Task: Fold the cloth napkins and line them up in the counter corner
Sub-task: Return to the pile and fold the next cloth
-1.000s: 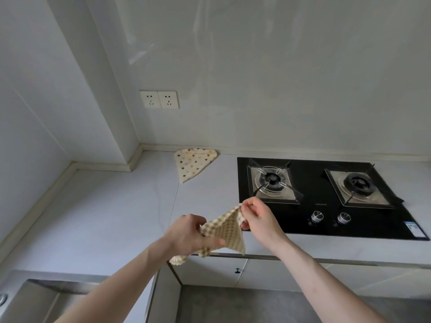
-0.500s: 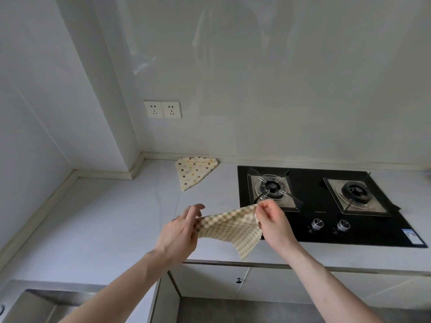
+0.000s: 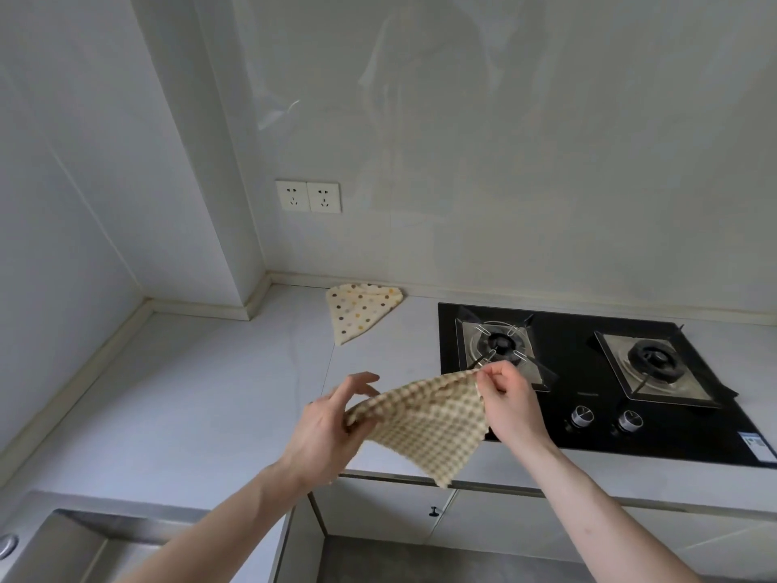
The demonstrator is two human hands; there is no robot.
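Both hands hold a checked napkin [image 3: 424,418] above the counter [image 3: 189,393]. The right hand [image 3: 511,403] pinches one corner; the left hand [image 3: 326,431] pinches the other, fingers spread.

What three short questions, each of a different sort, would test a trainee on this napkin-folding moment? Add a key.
1. True or false: the dotted napkin lies folded on the counter by the back wall.
2. Which hand pinches the checked napkin at its top corner? A. left hand B. right hand
3. Fill in: the checked napkin is held in the air, left of the ____.

Key: 1 true; 2 B; 3 stove
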